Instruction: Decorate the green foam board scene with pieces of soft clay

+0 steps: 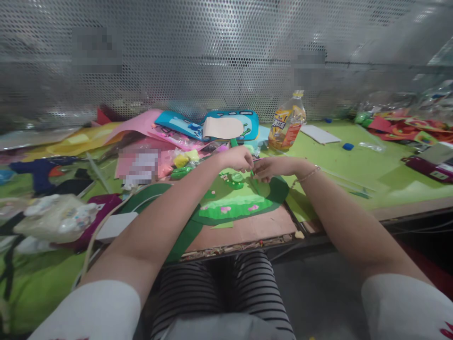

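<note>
— Over the panel (pixel 279 191), near the front edge of the table (pixel 339 160), your left hand (pixel 238 158) and right hand (pixel 266 169) meet almost tip to tip. Reads like both are working one small spot.

— Finger state?

— Your left fingers are curled inward, tips bunched; can't tell if they grip anything. Your right ones are bent too, with a thin green strip (pixel 255 183) just under the tips. Can't tell if it's pinched or only lying behind them.

— Why's your panel there?

— It lies flat on a brown board (pixel 247 231), straight ahead of your lap. Probably so both arms reach it evenly.

— And the rest around you?

— Clay packs (pixel 181 160) sit just beyond your left forearm, likely for quick reach. Your bottle (pixel 285 125) stands upright behind the right hand, presumably out of elbow range.

— How does your panel look?

— Dark green border, pale green field. Brighter wavy band along your side, dotted with pink flowers (pixel 225 209). Round green figure (pixel 237 178) near the middle, raised-looking; its finer detail is too small to read.
</note>
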